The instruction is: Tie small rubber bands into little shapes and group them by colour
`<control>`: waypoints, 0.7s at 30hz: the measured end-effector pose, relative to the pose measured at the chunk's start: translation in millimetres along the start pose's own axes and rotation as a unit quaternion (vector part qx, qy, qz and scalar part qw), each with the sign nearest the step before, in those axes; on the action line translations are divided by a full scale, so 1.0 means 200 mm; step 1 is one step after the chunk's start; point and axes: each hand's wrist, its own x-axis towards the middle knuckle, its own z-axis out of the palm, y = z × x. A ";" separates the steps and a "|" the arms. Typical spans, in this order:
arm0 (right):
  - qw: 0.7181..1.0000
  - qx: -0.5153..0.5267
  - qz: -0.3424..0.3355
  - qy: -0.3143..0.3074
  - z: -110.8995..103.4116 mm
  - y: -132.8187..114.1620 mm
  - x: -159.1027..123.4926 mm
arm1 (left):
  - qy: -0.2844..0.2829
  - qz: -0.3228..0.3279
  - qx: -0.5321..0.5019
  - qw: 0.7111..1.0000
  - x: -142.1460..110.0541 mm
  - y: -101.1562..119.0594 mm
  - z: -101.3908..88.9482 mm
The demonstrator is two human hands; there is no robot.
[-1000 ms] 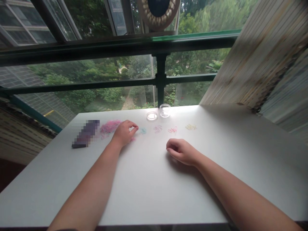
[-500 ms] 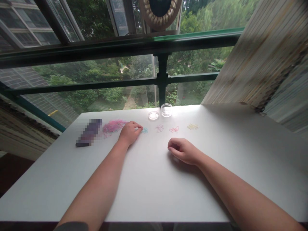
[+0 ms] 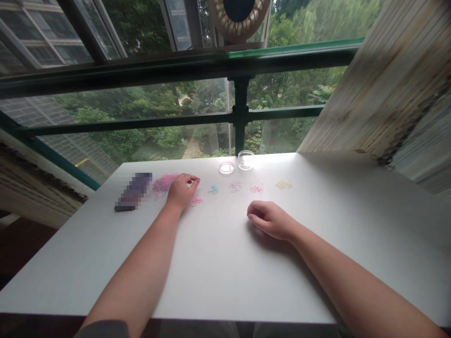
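My left hand (image 3: 182, 190) is over the right side of a loose pile of pink and purple thin small loops (image 3: 162, 183), its thumb and forefinger tips pressed together. Anything between those tips is too small to make out. A few pink loops (image 3: 196, 201) show beside its wrist. To its right, small groups of the same kind of loops lie in a row: blue-green loops (image 3: 213, 188), pale purple loops (image 3: 235, 187), pink-red loops (image 3: 257, 188) and pale yellow loops (image 3: 283, 185). My right hand (image 3: 269, 219) rests on the table, fingers curled closed, with nothing visible in it.
A round clear lid (image 3: 226, 168) and a clear round container (image 3: 245, 160) stand at the back edge of the white table (image 3: 211, 272). A dark, pixelated flat object (image 3: 134, 191) lies at the left. Behind are a green window rail (image 3: 141, 75) and a striped curtain (image 3: 359, 84).
My left hand has moved left, from beside the blue-green loops back to the pile, its fingertips still together. My right hand stays in place. The view has shifted slightly.
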 end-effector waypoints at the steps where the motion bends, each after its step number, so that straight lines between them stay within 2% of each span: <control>1: 1.000 0.000 0.000 0.000 0.00 0.00 0.00 | 0.010 -0.007 0.001 1.000 0.00 -0.01 -0.02; 4: 1.000 0.000 0.002 -0.001 0.00 0.00 0.00 | 0.041 -0.058 0.011 0.997 -0.02 -0.08 -0.11; 8: 1.000 0.000 0.004 -0.003 0.01 0.01 0.00 | 0.085 -0.152 0.067 0.982 -0.10 -0.23 -0.28; 12: 1.000 0.001 0.005 -0.002 0.01 0.02 0.00 | 0.055 -0.183 0.103 0.976 -0.18 -0.34 -0.38; 16: 1.000 -0.006 0.016 -0.005 0.01 0.01 0.00 | -0.016 -0.203 0.107 0.973 -0.21 -0.33 -0.37; 21: 1.000 -0.015 0.026 -0.006 0.00 0.01 0.01 | -0.068 -0.174 0.110 0.976 -0.20 -0.27 -0.31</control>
